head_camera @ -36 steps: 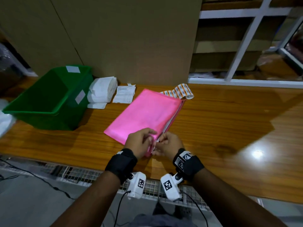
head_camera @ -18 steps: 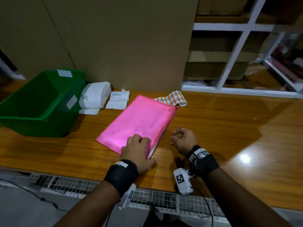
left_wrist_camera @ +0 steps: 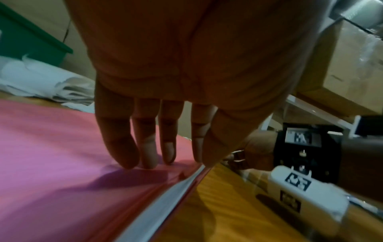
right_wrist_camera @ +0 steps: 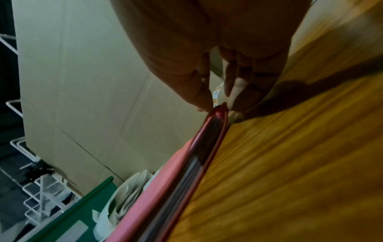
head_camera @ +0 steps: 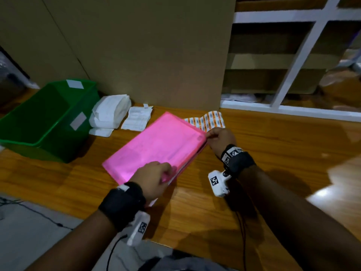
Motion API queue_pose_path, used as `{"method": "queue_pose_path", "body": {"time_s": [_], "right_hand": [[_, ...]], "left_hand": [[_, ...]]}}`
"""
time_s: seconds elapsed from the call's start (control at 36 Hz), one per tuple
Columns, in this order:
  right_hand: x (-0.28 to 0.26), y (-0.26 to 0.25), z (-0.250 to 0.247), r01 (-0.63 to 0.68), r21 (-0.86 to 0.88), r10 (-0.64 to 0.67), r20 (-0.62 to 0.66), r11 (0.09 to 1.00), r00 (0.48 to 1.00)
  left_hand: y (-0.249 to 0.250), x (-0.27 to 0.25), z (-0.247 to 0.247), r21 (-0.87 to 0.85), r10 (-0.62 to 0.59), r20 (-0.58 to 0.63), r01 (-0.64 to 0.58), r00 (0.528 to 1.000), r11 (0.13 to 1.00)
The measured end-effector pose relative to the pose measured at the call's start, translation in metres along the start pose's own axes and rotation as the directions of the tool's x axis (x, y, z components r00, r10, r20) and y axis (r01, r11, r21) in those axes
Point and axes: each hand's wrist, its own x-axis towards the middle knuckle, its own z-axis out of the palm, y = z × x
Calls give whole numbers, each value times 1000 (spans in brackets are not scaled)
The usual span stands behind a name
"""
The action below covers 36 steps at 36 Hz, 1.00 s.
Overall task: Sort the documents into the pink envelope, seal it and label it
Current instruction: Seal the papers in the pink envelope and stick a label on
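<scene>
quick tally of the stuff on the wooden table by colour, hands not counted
pink: 1, the pink envelope
green: 1, the green bin
white: 2, the stack of white packets and the white printed sheet
orange and white: 1, the label strip
total: 5

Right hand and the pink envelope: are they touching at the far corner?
Touching. The right wrist view shows the right hand pinching the pink envelope at its far corner, thumb on one side, fingertips on the other.
</scene>
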Motion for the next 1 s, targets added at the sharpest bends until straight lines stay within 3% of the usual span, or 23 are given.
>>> {"method": "queue_pose_path", "body": {"time_s": [0.08,0.19,0.39,0.58,0.69,0.83,0.92,1.0], "right_hand": [[13,6,-1,55,-51,-54,28,997,998],[22,16,-4,91,-48,-87,78,995,993],[26,21,-13,18,60,-30,209,998,978],[29,23,-21,-3,20,0,134,1000,991],[32,28,-20,-23,-8,24,81,1000,996],[34,26,-19,-25,-72,26,2,997,1000],[34,19,-20,-51,-123,50,-11,991,999],[32,13,-21,-73,-178,71,-21,981,997]], "left_hand": [[7,23,-14,-84,52,67,-46,996,995],[16,60,-25,-87,108,62,-102,992,991],[22,121,-31,-7,216,106,-217,971,976],[36,191,-39,-103,368,70,-360,927,927],[42,219,-33,-176,351,186,-320,918,931],[36,242,-24,-212,391,171,-354,904,911],[35,251,-20,-168,421,232,-390,877,905],[35,255,-18,-192,404,246,-365,881,911]]}}
